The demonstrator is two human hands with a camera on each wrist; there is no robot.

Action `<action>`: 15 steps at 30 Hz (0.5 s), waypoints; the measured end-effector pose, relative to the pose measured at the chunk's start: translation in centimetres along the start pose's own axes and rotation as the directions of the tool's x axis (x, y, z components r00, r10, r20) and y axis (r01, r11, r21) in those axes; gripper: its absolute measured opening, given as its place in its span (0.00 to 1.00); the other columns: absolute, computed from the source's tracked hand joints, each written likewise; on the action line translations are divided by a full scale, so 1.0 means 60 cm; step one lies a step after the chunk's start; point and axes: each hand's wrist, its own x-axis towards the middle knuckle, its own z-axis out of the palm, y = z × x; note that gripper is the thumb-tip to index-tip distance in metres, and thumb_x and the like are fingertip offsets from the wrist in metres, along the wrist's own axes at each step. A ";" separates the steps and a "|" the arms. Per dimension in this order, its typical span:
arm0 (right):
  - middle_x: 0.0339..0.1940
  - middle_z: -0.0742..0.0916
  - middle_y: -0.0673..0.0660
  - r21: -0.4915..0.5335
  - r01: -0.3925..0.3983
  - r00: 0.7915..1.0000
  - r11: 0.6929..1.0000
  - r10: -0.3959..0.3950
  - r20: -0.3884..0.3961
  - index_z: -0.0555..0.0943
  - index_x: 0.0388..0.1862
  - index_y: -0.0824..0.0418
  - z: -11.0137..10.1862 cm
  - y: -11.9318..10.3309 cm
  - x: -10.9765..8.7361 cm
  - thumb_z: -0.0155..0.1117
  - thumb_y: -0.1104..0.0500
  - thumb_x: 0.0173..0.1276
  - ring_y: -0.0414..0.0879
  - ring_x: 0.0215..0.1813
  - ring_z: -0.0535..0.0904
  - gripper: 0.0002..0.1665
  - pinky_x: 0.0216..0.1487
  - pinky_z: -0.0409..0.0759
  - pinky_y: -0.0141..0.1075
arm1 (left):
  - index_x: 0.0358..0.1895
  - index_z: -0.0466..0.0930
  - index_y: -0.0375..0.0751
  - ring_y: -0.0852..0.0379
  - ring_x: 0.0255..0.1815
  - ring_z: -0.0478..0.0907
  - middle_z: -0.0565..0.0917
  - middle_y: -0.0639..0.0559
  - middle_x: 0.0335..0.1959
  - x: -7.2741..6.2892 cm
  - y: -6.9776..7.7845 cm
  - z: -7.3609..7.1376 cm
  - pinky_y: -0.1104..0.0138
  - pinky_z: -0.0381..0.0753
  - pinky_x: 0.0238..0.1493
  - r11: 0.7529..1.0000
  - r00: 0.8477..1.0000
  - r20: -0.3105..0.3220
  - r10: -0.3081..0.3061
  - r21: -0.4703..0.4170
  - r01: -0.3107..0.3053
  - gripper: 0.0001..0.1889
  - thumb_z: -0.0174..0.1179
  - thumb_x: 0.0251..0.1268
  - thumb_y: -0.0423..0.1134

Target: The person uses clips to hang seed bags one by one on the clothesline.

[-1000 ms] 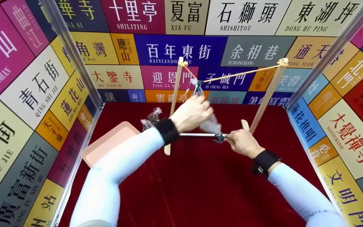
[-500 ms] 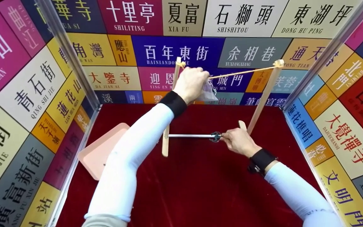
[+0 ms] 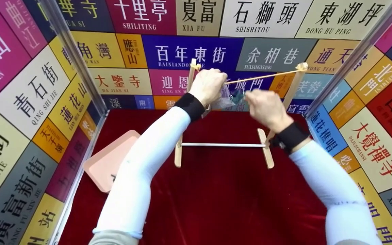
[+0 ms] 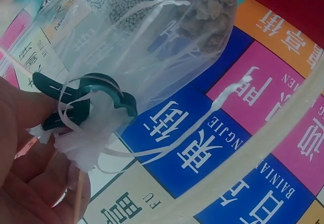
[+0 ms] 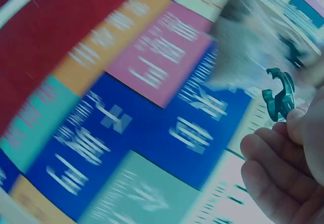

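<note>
Two wooden posts (image 3: 292,90) flank a sheer bag (image 4: 167,64) of grey beads (image 4: 124,12); left hand (image 3: 209,85) and right hand (image 3: 266,109) pinch dark-green clips (image 5: 284,101).

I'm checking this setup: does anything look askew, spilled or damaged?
The cord slopes from the right post down to the left hand instead of running level; the pink tray sits askew at left. No spill or damage shows.

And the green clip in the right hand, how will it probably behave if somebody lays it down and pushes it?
The clip looks like stiff plastic, so it probably won't flop. It is likely light, being small beside the right hand. Its irregular, hooked outline suggests sliding or rocking rather than rolling.
</note>
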 end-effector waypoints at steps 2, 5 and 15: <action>0.24 0.86 0.65 -0.045 -0.005 1.000 0.999 0.005 -0.013 0.82 0.33 0.68 -0.017 0.000 0.029 0.65 0.61 0.84 0.58 0.20 0.79 0.17 0.21 0.83 0.52 | 0.49 0.91 0.41 0.41 0.51 0.93 0.95 0.43 0.48 0.000 0.001 -0.002 0.47 0.92 0.54 1.000 1.000 0.004 0.005 0.006 -0.005 0.10 0.65 0.70 0.31; 0.26 0.87 0.67 -0.111 -0.021 1.000 0.994 0.023 0.016 0.83 0.34 0.70 -0.033 -0.002 0.069 0.65 0.60 0.83 0.65 0.24 0.83 0.16 0.26 0.86 0.59 | 0.50 0.92 0.41 0.41 0.51 0.93 0.95 0.43 0.49 -0.002 0.000 -0.005 0.48 0.92 0.55 1.000 1.000 0.009 0.009 0.007 -0.009 0.10 0.66 0.70 0.31; 0.23 0.85 0.62 0.005 -0.052 0.951 0.999 0.048 0.306 0.85 0.29 0.62 -0.043 -0.010 0.140 0.68 0.59 0.81 0.67 0.30 0.87 0.16 0.34 0.87 0.61 | 0.51 0.92 0.41 0.41 0.53 0.93 0.95 0.43 0.50 -0.008 -0.003 -0.007 0.47 0.92 0.56 0.999 0.999 0.010 0.038 0.024 -0.038 0.11 0.66 0.70 0.30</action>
